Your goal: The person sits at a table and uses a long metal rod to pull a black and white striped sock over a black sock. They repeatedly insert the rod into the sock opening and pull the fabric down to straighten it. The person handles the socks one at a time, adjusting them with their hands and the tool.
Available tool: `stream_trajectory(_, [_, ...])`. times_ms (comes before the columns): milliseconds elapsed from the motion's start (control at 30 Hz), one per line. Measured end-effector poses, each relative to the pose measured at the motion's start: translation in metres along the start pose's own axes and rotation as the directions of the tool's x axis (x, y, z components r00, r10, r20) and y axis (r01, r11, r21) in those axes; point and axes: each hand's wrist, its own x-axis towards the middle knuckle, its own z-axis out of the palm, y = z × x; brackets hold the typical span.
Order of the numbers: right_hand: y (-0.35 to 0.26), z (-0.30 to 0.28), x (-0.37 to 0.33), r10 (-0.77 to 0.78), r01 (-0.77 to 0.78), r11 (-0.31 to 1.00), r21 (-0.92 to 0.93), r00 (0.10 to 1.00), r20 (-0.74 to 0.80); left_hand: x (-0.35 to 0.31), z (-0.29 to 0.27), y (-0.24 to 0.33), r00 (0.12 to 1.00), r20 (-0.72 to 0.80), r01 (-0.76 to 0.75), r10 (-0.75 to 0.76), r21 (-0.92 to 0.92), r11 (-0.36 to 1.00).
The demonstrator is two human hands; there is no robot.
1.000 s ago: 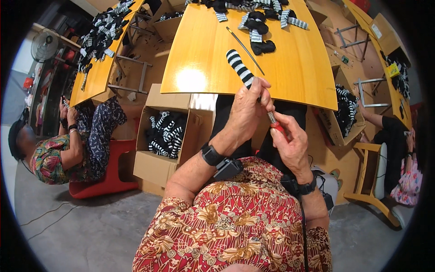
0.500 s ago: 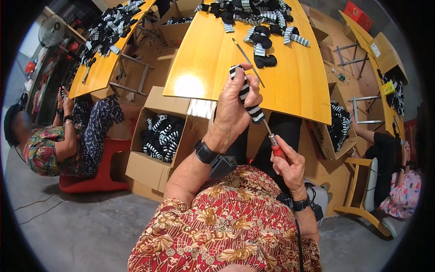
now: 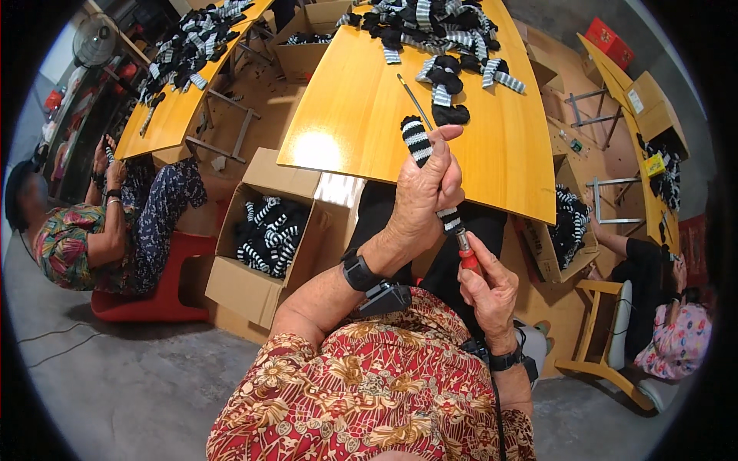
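My left hand (image 3: 424,188) is closed round a black-and-white striped knitted tube (image 3: 416,141), sock-like in shape. The tube's rounded end stands up above my fingers, and its other end shows below my palm. A red-handled tool (image 3: 469,260), like a screwdriver, is gripped in my right hand (image 3: 492,288). Its metal collar meets the tube's lower end; the shaft, seen earlier, is now hidden inside the knit. Both hands are in front of my body, by the table's near edge.
A yellow table (image 3: 338,138) bears a thin dark rod (image 3: 415,100) and a pile of black-and-grey striped knitwear (image 3: 430,31). Cardboard boxes of striped knitwear stand left (image 3: 242,286) and right (image 3: 547,250). Co-workers sit at the left (image 3: 84,246) and right (image 3: 675,330).
My left hand has slid down the tube, and the tool's shaft has gone from sight inside it. More of the tube's upper end now shows above my fingers.
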Motion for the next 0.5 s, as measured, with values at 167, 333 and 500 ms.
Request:
stream_trajectory(167, [-0.005, 0.008, 0.004, -0.007, 0.007, 1.000, -0.006, 1.000, -0.009, -0.001, -0.002, 0.001, 1.000, 0.012, -0.007, 0.007, 0.030, 1.000])
stream_trajectory(333, [0.001, 0.015, 0.011, -0.004, 0.010, 0.995, 0.099, 0.999, -0.053, -0.006, 0.001, -0.001, 0.999, 0.042, 0.023, -0.024, 0.024, 0.999])
stream_trajectory(500, [-0.002, 0.013, 0.027, -0.158, 0.152, 0.966, -0.211, 0.987, -0.010, -0.002, -0.002, 0.004, 0.999, 0.046, 0.002, -0.004, 0.035, 0.999])
